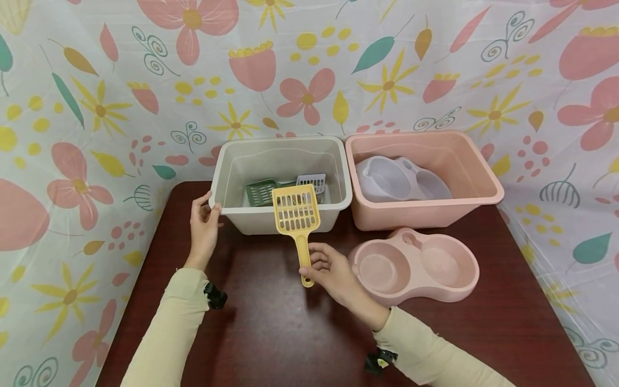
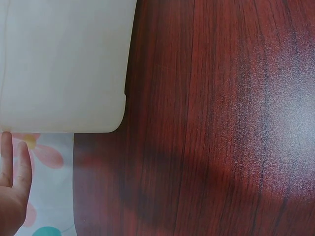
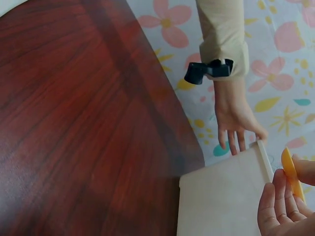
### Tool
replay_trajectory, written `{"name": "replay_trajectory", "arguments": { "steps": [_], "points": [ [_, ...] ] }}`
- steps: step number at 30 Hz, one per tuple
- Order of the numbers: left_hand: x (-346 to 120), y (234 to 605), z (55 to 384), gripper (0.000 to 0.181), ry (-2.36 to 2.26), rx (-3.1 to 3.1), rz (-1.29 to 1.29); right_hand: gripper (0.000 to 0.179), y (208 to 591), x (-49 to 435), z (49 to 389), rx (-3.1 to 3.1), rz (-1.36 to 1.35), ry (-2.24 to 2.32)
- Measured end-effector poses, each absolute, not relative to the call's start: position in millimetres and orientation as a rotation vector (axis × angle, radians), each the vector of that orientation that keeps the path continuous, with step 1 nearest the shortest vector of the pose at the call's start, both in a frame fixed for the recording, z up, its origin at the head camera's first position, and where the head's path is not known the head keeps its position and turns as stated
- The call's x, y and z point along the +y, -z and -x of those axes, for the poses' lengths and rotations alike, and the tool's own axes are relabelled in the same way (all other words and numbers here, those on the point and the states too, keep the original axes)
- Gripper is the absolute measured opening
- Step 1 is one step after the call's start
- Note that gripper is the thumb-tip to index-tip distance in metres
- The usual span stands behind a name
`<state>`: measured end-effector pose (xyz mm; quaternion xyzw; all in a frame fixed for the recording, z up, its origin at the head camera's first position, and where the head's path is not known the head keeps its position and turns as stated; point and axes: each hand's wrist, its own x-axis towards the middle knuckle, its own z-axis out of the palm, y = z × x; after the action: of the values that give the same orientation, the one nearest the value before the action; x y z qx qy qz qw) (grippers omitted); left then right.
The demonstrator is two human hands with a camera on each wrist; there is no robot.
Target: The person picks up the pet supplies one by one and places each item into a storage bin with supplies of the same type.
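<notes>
In the head view, my right hand (image 1: 333,271) holds a yellow slotted litter scoop (image 1: 296,209) by its handle, between thumb and fingers. The scoop's head is up and overlaps the front rim of a light grey litter box (image 1: 275,216). At that box's front left corner, my left hand (image 1: 204,228) grips the rim with thumb and forefinger; other fingers (image 2: 23,167) stretch out beside the wall in the left wrist view. Inside the grey box lie a green slotted scoop (image 1: 261,192) and a pale lilac one (image 1: 311,181), partly hidden by the yellow scoop.
Right of the grey box stands a pink litter box (image 1: 401,215) with a pale lilac double pet bowl (image 1: 387,177) inside. A pink double pet bowl (image 1: 416,269) sits in front of it on the dark red wooden table (image 1: 271,333). A flowered cloth (image 1: 309,54) hangs behind.
</notes>
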<state>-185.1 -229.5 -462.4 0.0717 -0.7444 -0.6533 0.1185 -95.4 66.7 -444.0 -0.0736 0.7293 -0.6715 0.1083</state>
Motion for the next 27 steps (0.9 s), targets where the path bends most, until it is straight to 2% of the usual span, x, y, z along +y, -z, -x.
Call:
{"name": "replay_trajectory", "arguments": {
  "steps": [8,27],
  "points": [
    [-234,482,194,0.043,1.858,-2.172,-0.232,0.050,439,70,104,2.156,0.201,1.993],
    [-233,483,195,0.042,1.850,-2.161,-0.243,0.057,425,81,124,2.192,0.149,2.017]
  ]
}}
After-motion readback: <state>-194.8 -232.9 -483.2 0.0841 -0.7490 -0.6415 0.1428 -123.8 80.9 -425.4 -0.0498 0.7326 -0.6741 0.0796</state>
